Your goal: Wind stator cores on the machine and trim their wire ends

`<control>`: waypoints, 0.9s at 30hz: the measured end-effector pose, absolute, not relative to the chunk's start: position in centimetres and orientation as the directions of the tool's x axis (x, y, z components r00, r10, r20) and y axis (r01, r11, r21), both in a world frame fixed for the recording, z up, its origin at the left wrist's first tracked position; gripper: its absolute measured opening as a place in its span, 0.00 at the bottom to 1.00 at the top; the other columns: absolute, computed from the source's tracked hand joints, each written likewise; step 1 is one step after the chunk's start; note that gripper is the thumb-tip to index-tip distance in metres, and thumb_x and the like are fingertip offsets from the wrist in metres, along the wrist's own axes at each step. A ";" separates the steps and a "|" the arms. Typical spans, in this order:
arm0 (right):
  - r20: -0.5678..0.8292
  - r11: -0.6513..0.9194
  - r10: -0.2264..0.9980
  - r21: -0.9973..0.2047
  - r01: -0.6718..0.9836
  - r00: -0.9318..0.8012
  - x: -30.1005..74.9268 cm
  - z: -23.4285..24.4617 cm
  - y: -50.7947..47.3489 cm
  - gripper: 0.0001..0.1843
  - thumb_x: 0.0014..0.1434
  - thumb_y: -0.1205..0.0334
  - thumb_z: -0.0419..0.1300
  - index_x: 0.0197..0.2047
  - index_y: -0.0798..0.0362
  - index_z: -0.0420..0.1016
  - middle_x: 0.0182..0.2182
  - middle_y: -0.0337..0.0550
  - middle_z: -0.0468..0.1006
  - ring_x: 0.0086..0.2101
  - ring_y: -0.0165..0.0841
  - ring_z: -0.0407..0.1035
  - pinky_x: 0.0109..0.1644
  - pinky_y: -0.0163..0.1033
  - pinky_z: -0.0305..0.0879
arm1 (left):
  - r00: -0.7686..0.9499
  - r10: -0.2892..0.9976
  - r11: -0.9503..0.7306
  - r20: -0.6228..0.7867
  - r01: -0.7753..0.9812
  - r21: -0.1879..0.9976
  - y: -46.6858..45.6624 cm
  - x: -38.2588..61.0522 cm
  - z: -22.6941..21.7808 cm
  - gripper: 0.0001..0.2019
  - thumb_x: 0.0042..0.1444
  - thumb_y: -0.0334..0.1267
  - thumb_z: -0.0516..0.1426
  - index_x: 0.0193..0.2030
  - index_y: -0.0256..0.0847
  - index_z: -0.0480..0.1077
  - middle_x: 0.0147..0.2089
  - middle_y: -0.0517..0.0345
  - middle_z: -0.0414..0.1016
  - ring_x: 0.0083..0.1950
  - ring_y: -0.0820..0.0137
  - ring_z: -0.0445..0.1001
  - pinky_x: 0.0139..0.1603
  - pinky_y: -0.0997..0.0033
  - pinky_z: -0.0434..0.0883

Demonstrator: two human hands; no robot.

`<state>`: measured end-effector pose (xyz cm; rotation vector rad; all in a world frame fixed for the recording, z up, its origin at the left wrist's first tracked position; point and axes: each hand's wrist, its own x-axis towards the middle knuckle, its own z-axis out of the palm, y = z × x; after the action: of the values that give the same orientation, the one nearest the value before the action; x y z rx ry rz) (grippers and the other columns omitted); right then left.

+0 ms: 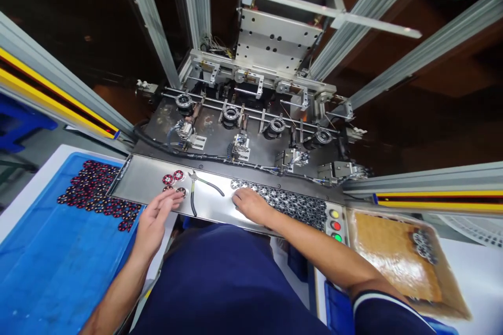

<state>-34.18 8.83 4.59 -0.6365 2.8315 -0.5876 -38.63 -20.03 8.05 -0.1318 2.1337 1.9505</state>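
My left hand (pixel 154 218) is at the front edge of the steel tray, fingers stretched toward a small round part (pixel 181 191) that they seem to touch. Two red-and-black round parts (pixel 173 176) lie just beyond, with another partly behind the fingers. Cutting pliers (pixel 208 184) with dark green handles lie spread open between my hands. My right hand (pixel 253 205) is curled down at the left end of several rows of silver-and-black ring parts (pixel 294 201). Its fingertips are hidden, so what they grip cannot be made out.
Behind the tray (pixel 137 178) stands a machine with several round fixtures (pixel 230 115) and metal clamps. A blue bin (pixel 51 261) at left holds many red-and-black parts. Push buttons (pixel 335 225) sit at the tray's right end, beside a plastic-lined box (pixel 377 230). Yellow-edged posts (pixel 58 94) flank the station.
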 end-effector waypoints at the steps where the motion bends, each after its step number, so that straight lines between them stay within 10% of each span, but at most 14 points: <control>1: -0.072 0.814 -0.461 -0.431 -0.389 -0.884 -34.5 5.2 8.6 0.03 0.60 0.70 0.59 0.37 0.55 0.73 0.37 0.52 0.78 0.40 0.41 0.72 0.49 0.49 0.70 | -0.946 0.150 0.092 -0.286 -0.275 0.957 -20.0 -38.8 8.3 0.22 0.59 0.50 0.58 0.53 0.35 0.71 0.50 0.41 0.80 0.50 0.58 0.79 0.53 0.55 0.74; 7: 0.191 0.636 -0.499 -0.582 -0.507 -0.845 -36.5 13.0 4.2 0.19 0.61 0.60 0.55 0.56 0.51 0.68 0.48 0.50 0.79 0.51 0.36 0.72 0.57 0.44 0.69 | -0.785 0.498 -0.005 -0.367 -0.427 0.904 -16.9 -38.9 12.0 0.32 0.49 0.59 0.63 0.54 0.36 0.74 0.49 0.39 0.80 0.44 0.52 0.81 0.44 0.52 0.78; 12: 0.466 0.416 -0.346 -0.702 -0.578 -0.814 -37.7 17.2 2.0 0.21 0.61 0.61 0.56 0.58 0.46 0.66 0.46 0.48 0.81 0.49 0.37 0.74 0.55 0.48 0.72 | -0.854 0.436 -0.266 -0.285 -0.425 0.865 -15.0 -38.5 14.3 0.41 0.44 0.60 0.66 0.63 0.43 0.64 0.50 0.46 0.77 0.46 0.58 0.79 0.45 0.60 0.77; 20: 0.686 0.513 -0.120 -0.575 -0.637 -0.717 -38.4 15.8 1.7 0.12 0.57 0.69 0.61 0.46 0.53 0.74 0.35 0.48 0.77 0.36 0.38 0.71 0.37 0.46 0.72 | -0.861 0.408 -0.416 -0.302 -0.470 0.778 -14.3 -39.0 14.4 0.22 0.53 0.52 0.64 0.50 0.45 0.67 0.40 0.56 0.76 0.40 0.67 0.78 0.46 0.64 0.75; 27: 0.428 0.326 -0.265 -0.803 -0.498 -0.864 -39.7 17.8 4.1 0.12 0.61 0.64 0.61 0.48 0.56 0.78 0.58 0.58 0.71 0.58 0.42 0.65 0.60 0.52 0.66 | -0.903 0.358 -0.325 -0.236 -0.357 0.876 -15.1 -40.4 14.3 0.17 0.53 0.38 0.66 0.49 0.42 0.72 0.38 0.57 0.80 0.38 0.71 0.79 0.43 0.74 0.74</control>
<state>-39.71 4.15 17.78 -0.8000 2.7289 -1.7926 -40.38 -15.12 14.33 0.0012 1.4876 2.2511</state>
